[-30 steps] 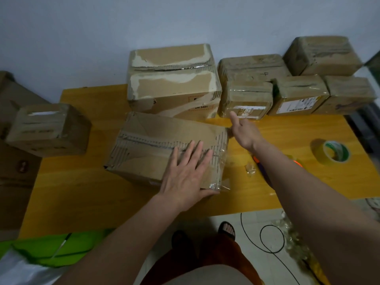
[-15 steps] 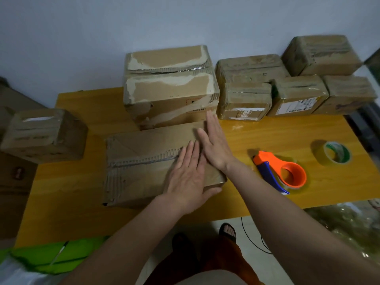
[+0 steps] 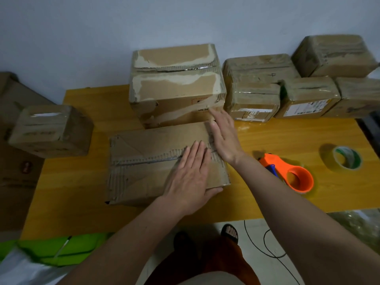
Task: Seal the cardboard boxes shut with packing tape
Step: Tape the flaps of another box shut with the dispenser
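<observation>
The flat brown cardboard box (image 3: 156, 161) lies on the yellow wooden table (image 3: 287, 136), long axis left-right along its seam; the left hand (image 3: 190, 177) presses flat on it; the right hand (image 3: 225, 136), fingers straight, smooths its right end, nearer the orange tape dispenser (image 3: 292, 173).

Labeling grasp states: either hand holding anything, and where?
Nothing is held. Left hand and right hand press flat, fingers straight, on the cardboard box top near its right end.

plain pale blue-grey wall (image 3: 82, 38) at the far side; yellow wooden table (image 3: 287, 136) against it; white tiled floor (image 3: 255, 233) near, dim light
</observation>
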Motion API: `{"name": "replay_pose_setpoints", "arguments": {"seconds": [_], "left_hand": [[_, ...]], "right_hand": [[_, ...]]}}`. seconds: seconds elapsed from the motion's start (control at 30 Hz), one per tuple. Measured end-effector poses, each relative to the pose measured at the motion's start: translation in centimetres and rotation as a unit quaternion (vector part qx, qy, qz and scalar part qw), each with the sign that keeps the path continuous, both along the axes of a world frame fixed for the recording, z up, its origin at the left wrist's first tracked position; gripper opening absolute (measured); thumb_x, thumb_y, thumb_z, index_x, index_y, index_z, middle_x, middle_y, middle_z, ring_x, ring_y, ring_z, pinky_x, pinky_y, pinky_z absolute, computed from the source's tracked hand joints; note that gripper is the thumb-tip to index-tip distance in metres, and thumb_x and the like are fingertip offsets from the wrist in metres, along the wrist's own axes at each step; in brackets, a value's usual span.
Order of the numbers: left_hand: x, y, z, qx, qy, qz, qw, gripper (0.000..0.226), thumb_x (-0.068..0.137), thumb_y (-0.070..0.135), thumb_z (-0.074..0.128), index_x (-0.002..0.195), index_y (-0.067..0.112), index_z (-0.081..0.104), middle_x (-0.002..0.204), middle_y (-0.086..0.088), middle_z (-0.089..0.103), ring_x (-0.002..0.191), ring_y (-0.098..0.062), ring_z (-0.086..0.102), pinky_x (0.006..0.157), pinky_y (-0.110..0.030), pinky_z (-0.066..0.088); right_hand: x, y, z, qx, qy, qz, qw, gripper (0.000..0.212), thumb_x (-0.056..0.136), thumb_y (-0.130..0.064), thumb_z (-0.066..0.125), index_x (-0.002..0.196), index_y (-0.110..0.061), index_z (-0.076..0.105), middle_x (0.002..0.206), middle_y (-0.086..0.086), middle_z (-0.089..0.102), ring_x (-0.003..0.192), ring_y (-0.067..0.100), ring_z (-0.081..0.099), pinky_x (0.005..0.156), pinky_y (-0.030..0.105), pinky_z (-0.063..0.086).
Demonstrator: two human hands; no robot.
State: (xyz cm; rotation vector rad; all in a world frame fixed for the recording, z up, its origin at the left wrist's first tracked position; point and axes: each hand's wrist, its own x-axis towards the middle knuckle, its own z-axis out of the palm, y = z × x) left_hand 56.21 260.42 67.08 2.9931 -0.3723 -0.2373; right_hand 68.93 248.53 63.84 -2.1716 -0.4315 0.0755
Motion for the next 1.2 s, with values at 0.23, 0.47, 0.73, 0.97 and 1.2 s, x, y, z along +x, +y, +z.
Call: {"name": "replay_pose_setpoints", "arguments": {"seconds": [0.23,0.47,0.73,0.97,1.2], "left_hand": [[0.1,0.0,-0.1,0.003,-0.006,0.01,1.0,0.099,0.089,0.074,0.029,0.153,0.008,-0.01,0.159,-0.014,-0.019,0.147,-0.024,-0.021,0.121,-0.045,-0.007],[0.2,-0.1,-0.5,0.034,-0.02,0.009,0.999,0.1,0.088,0.076,0.028,0.153,0.005,0.005,0.161,-0.016,-0.002,0.149,-0.027,-0.006,0.121,-0.047,0.003],[1.0,-0.5,-0.2,0.013,-0.007,0.036,0.999,0.097,0.088,0.074,0.017,0.153,0.007,-0.009,0.16,-0.013,-0.016,0.147,-0.023,-0.019,0.121,-0.043,-0.008],[1.6,-1.1,0.1,0.027,0.021,0.056,0.998,0.095,0.083,0.068,0.006,0.151,0.006,-0.015,0.158,-0.015,-0.023,0.146,-0.025,-0.023,0.121,-0.043,-0.005],[1.8,-0.9,-0.4,0.021,0.013,0.05,0.998,0.095,0.093,0.061,0.037,0.152,0.007,-0.014,0.159,-0.015,-0.021,0.147,-0.026,-0.02,0.122,-0.042,-0.003]], "right_hand": [[1.5,0.5,0.1,0.27,0.27,-0.08,0.921,0.045,0.1,-0.036,0.046,0.095,0.006,0.063,0.094,0.018,0.067,0.087,0.025,0.062,0.084,0.04,0.05],[0.9,0.7,0.5,0.36,0.366,-0.154,0.844,0.036,0.096,-0.042,0.051,0.095,-0.013,0.072,0.102,0.014,0.072,0.1,0.028,0.067,0.094,0.044,0.052],[-4.2,-4.2,1.2,0.128,0.154,-0.093,0.975,0.036,0.104,-0.024,0.038,0.133,-0.011,0.055,0.138,0.0,0.053,0.128,0.003,0.043,0.102,0.009,0.031],[-11.4,-3.7,-0.8,0.107,0.065,-0.045,0.991,0.041,0.102,-0.025,0.034,0.141,-0.017,0.045,0.149,-0.006,0.04,0.142,0.004,0.028,0.118,0.027,0.022],[-11.2,-1.5,0.0,0.344,0.196,-0.155,0.905,0.033,0.104,-0.023,0.032,0.13,-0.021,0.052,0.137,-0.003,0.054,0.129,0.004,0.047,0.11,0.026,0.037]]}}
